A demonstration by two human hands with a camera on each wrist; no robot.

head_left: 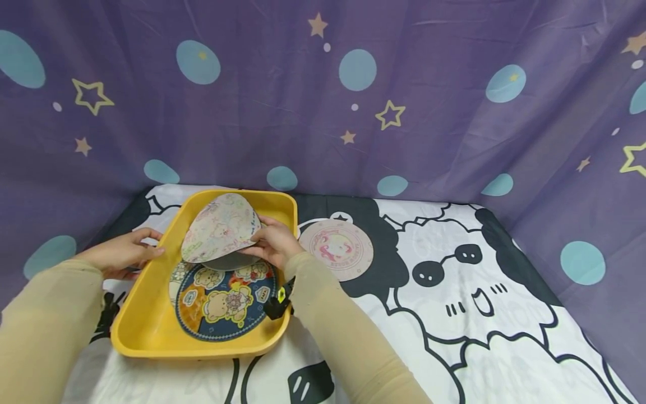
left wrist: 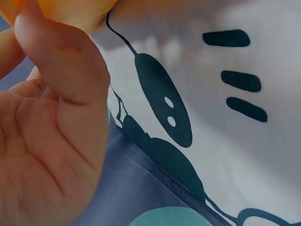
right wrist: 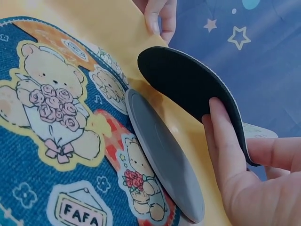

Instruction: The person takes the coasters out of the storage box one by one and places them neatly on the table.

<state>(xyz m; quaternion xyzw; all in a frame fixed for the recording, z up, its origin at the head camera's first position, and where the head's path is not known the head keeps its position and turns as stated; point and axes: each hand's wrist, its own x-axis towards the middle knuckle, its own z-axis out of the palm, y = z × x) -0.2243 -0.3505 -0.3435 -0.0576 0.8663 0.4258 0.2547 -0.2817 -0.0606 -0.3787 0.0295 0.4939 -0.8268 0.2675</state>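
two hands, mine, at the yellow tray [head_left: 143, 331]: my right hand [head_left: 272, 242] pinches a pale patterned mat [head_left: 219, 227] above it. my left hand [head_left: 123, 252] touches the tray's edge; whether those fingers curl round it, i cannot tell. a grey disc [right wrist: 164, 153] and a blue bear mat [head_left: 227, 306] are inside; a pink mat [head_left: 337, 249] lies outside, rightward.

A pale printed mat [head_left: 219, 227], black underneath, slopes, slightly bent, above a yellow tray [head_left: 150, 317]. The tray lies open side up.
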